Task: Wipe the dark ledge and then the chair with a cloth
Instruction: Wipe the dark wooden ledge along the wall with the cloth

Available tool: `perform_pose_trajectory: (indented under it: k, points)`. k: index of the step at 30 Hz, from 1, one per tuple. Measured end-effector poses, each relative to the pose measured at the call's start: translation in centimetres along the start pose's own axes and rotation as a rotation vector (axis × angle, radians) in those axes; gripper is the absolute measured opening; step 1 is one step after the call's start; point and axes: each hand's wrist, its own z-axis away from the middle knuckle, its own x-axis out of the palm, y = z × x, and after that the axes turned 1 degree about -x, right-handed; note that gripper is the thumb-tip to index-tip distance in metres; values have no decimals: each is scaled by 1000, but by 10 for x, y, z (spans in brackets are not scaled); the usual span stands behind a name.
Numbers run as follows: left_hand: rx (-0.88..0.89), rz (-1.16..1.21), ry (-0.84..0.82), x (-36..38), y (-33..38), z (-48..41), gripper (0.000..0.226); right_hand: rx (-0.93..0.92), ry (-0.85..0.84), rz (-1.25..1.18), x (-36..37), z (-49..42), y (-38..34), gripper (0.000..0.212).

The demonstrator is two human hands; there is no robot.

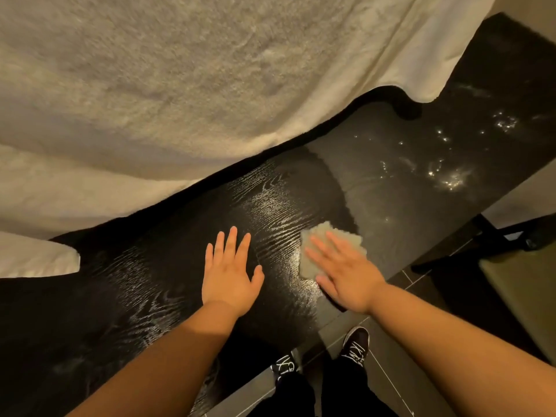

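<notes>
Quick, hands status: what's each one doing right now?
Left hand: open, fingers straight, flat on the dark ledge, holding nothing.
Right hand: open, fingers straight, pressing the cloth onto the ledge.

the one view sits on the person's head and looks steeply down and slightly forward, close over the dark ledge, which crosses the frame diagonally from lower left to upper right. the left hand and right hand reach in from the bottom edge, and the shoes show at bottom centre, straight beneath the wide lens.
</notes>
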Motion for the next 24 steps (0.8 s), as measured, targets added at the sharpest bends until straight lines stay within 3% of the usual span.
perform_pose_trajectory:
  k: [3, 6, 10, 13, 18, 22, 24]
  points:
    - [1, -9, 8, 0, 0, 0, 77, 275, 14, -26, -6, -5, 22, 66]
    - [0, -23, 7, 1, 0, 0, 77, 389, 72, -83, 1, -3, -6, 69]
    - [-1, -11, 29, 2, -1, 0, 76, 193, 42, -50, 15, 20, -62, 64]
    - [2, -22, 21, 2, -1, 2, 76, 19, 15, -19, 14, 31, -46, 60]
    - [11, 1, 11, 1, -1, 4, 75, 162, 5, 16, 5, 31, 2, 60]
    - [9, 32, 10, 2, -2, 10, 72, 266, 91, -26, 18, 33, -49, 61]
    - [11, 22, 9, 3, -3, 13, 72, 135, 85, -24, 30, 42, -87, 62]
